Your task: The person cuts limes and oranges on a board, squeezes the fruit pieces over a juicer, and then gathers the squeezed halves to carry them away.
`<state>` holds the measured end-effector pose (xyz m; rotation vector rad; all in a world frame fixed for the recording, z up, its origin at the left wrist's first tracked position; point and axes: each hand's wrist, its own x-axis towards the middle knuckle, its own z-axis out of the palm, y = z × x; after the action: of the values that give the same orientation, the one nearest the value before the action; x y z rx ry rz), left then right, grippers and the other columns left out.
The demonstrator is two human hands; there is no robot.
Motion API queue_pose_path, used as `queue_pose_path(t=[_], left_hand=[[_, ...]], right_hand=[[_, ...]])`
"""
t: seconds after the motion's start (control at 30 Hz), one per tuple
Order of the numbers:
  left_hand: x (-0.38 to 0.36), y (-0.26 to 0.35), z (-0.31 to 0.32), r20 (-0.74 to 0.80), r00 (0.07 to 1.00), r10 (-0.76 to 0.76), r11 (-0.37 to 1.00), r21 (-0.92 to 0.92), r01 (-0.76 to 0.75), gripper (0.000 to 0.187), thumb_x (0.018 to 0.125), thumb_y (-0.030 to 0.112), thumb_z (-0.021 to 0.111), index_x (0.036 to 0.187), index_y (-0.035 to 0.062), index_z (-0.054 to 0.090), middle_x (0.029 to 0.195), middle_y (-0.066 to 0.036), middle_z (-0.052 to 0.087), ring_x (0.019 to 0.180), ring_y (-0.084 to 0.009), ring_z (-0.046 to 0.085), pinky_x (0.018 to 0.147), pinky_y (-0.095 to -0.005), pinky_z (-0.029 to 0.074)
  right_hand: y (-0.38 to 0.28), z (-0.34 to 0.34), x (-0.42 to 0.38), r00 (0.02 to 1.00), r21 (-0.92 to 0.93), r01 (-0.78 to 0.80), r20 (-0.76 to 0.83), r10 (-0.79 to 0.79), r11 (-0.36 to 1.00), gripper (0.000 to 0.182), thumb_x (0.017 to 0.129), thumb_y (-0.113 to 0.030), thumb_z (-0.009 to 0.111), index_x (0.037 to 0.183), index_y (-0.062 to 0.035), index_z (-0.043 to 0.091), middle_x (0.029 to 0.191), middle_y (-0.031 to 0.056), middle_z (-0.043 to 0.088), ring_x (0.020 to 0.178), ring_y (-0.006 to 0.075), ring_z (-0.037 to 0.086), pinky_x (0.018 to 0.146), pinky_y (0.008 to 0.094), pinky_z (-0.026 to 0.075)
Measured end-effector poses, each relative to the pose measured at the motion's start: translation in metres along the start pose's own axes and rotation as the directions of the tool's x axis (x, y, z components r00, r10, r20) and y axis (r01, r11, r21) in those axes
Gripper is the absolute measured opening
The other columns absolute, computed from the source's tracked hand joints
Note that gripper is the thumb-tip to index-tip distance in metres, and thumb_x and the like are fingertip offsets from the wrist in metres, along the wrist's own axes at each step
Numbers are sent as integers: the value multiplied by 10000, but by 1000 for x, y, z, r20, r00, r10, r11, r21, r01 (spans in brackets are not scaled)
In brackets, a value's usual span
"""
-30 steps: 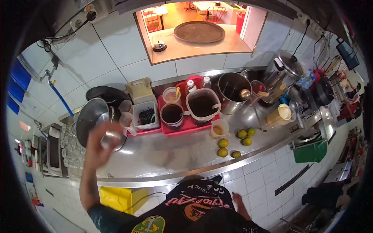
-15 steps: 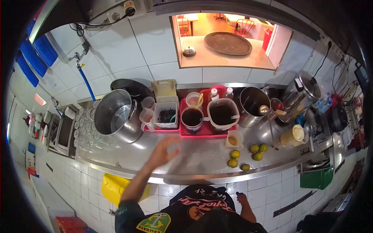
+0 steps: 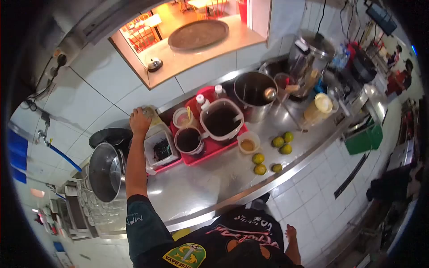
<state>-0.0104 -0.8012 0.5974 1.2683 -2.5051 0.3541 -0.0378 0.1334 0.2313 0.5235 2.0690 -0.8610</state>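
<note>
My left hand [image 3: 140,120] is stretched to the back of the counter, its fingers curled at the edge of a yellowish plastic cutting board [image 3: 154,118] near the tiled wall. My palm hides part of the board. Just in front of it is a white square tub [image 3: 172,156] with dark contents. Left of my forearm is a large steel pot [image 3: 103,174], with a black pan [image 3: 107,136] behind it. Down at my side, clear of the counter, hangs my right hand [image 3: 291,232], fingers loosely apart, nothing visible in it.
A red tray [image 3: 210,155] carries a jug of dark liquid [image 3: 188,140] and a larger tub of dark liquid [image 3: 222,119]. A measuring cup [image 3: 248,143], several green-yellow citrus fruits [image 3: 278,142] and a steel pot with a ladle [image 3: 254,91] stand to the right. Glasses [image 3: 96,210] crowd the left end.
My left hand has gone from above the counter's front to the cutting board at the back. The view has turned, shifting the counter's things leftward. My right hand stays low at my side.
</note>
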Motion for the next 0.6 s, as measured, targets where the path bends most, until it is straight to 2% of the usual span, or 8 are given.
queue_pose_path(t=[0.03, 0.07, 0.17, 0.3, 0.37, 0.4, 0.53, 0.6], left_hand=[[-7, -1, -7, 33, 999, 18, 1000, 20, -19, 534, 735, 372, 726, 1150, 95, 536, 1112, -119, 546, 1050, -346, 557, 834, -479, 487], [-9, 4, -21, 19, 999, 33, 999, 31, -33, 536, 718, 401, 740, 1124, 107, 550, 1102, -112, 546, 1046, -343, 554, 834, -485, 485], [-2, -11, -13, 24, 996, 86, 994, 73, -87, 513, 705, 461, 748, 1061, 131, 580, 1098, -101, 545, 1051, -333, 545, 809, -502, 478], [2, -21, -16, 64, 983, 170, 985, -34, -168, 356, 786, 358, 707, 1008, 106, 588, 1012, -124, 592, 983, -352, 581, 741, -496, 471], [6, -21, -30, 240, 944, 227, 941, -303, -149, 316, 789, 316, 704, 951, 77, 576, 876, -140, 616, 886, -372, 596, 726, -456, 465], [7, -17, -42, 235, 945, 229, 939, -309, -151, 316, 789, 316, 704, 951, 77, 576, 876, -140, 616, 886, -372, 596, 726, -456, 465], [4, 0, -112, 126, 948, 292, 901, -368, -228, 294, 779, 266, 711, 906, 50, 558, 851, -153, 624, 825, -379, 595, 689, -448, 450], [-2, 5, -157, 116, 965, 235, 917, -355, -180, 285, 773, 247, 716, 893, 45, 555, 870, -153, 625, 819, -379, 593, 682, -451, 448]], right_hand=[[1, -6, -30, 988, 7, -146, 50, 146, 989, 414, 936, -486, 493, 1063, -100, 569, 778, 70, 617, 547, 220, 575, 484, 382, 462], [-13, -2, -67, 960, 110, -252, -95, 263, 961, 372, 907, -443, 564, 775, -96, 583, 556, 49, 529, 393, 196, 509, 350, 353, 363], [0, -6, -115, 963, 71, -256, -67, 261, 964, 413, 895, -510, 561, 825, -103, 562, 568, 14, 506, 420, 159, 476, 357, 317, 349], [-24, -8, -130, 947, 59, -308, -80, 312, 950, 397, 889, -491, 585, 833, -100, 547, 595, 16, 517, 451, 152, 498, 393, 313, 374], [-31, -5, -111, 970, 94, -210, -107, 220, 973, 408, 909, -486, 558, 824, -88, 562, 619, 26, 534, 499, 159, 530, 450, 322, 415], [-32, -6, -96, 970, 98, -206, -112, 217, 974, 408, 909, -486, 558, 824, -88, 562, 619, 26, 534, 499, 159, 530, 450, 322, 415], [-19, -18, -3, 942, -164, 293, -117, -314, 942, 419, 918, -454, 587, 956, -38, 611, 742, 56, 592, 669, 149, 565, 592, 296, 486], [-91, -20, -31, 941, -118, 304, -118, -317, 945, 429, 922, -447, 583, 966, -22, 613, 747, 55, 596, 673, 145, 568, 597, 295, 490]])
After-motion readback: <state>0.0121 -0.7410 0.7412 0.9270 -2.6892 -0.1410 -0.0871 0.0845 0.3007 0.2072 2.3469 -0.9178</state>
